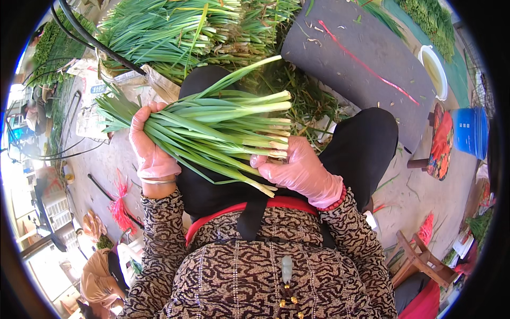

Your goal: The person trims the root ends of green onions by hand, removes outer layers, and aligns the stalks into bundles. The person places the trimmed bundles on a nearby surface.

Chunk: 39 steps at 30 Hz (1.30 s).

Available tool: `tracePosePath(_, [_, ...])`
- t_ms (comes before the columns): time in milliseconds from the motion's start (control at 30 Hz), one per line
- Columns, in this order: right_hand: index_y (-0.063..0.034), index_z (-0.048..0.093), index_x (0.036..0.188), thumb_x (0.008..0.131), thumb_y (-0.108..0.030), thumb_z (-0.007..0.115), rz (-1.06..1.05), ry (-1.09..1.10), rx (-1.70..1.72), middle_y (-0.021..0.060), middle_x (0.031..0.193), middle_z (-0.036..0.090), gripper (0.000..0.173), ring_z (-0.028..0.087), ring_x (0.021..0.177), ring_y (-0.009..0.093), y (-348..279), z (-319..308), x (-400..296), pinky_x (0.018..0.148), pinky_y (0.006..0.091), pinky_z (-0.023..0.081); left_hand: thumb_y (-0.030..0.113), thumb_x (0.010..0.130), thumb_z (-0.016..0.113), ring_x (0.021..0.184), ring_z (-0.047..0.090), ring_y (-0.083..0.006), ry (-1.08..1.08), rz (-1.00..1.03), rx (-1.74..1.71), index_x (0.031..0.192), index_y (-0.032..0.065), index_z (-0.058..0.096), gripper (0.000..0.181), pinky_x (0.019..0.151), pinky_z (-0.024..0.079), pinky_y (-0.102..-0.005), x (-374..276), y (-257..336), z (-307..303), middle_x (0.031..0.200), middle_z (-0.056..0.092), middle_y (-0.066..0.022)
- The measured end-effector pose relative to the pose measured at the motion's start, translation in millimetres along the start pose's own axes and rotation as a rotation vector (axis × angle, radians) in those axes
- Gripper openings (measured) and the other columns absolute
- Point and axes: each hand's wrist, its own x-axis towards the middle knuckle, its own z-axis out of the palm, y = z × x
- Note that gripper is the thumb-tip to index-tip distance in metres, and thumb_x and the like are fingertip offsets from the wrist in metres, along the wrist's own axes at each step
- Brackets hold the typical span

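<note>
A bunch of leafy green allium stalks [223, 119] lies crosswise above my lap, pale cut ends to the right. My left hand [149, 141], in a thin pink glove, grips the leafy part from the left. At the pale ends, my right hand [297, 167], gloved alike, has its thumb and curled fingers on the lower stalks; part of its grip is hidden. One stalk slants up away from the rest. Beyond my knees lies a large heap of the same greens [171, 32], with loose leaf scraps [306, 95] to its right.
A dark mat [358, 67] with a red strip [366, 65] lies ahead right. Farther right are a white tub [434, 71], a blue bucket [470, 131] and a low stool [440, 147] bearing a red glove. Black bent bars [99, 44] rise ahead left. Red twine [120, 203] hangs left.
</note>
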Motion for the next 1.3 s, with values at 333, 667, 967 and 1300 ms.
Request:
tracePosePath(333, [-0.0019,0.06,0.085,0.083,0.001,0.063,0.076,0.07,-0.085,-0.0002,0.084,0.061,0.005,0.056,0.078,0.006,-2,-1,-31,0.07,0.0227,0.046,0.007,0.084,0.059,0.091,0.059,-0.0255,-0.033,-0.029,-0.002,0.086,0.0022,0.058,0.006,0.094,0.046,-0.0423,-2,-8,7,0.087,0.063,-0.0095])
tracePosePath(667, [-0.0062,0.073,0.091,0.081,-0.017,0.071,-0.372,0.208,-1.071,0.0064,0.083,0.065,0.015,0.061,0.082,0.021,-32,-45,-64,0.077,0.0327,0.049,0.006,0.082,0.062,0.091,0.059,-0.0234,-0.043,-0.054,-0.023,0.088,0.0024,0.059,0.007,0.092,0.047,-0.0383,1,-3,6,0.088,0.064,-0.0098])
tracePosePath(967, [-0.0043,0.069,0.101,0.081,-0.009,0.068,-0.193,0.326,-0.538,0.0052,0.084,0.065,0.02,0.062,0.068,0.015,-23,-14,-44,0.062,0.0243,0.049,0.006,0.083,0.061,0.089,0.058,-0.0243,-0.051,-0.001,-0.011,0.09,0.0009,0.058,0.01,0.093,0.046,-0.0388,1,-1,-1,0.088,0.062,-0.0108])
tracePosePath(1300, [-0.0142,0.071,0.094,0.07,-0.006,0.074,-0.528,0.369,-1.182,0.0027,0.085,0.06,0.026,0.058,0.076,0.024,-40,4,-26,0.065,0.0346,0.049,0.005,0.082,0.061,0.092,0.057,-0.0235,-0.063,0.059,-0.004,0.091,0.0009,0.057,0.01,0.095,0.044,-0.0381,-1,-4,1,0.087,0.062,-0.0096])
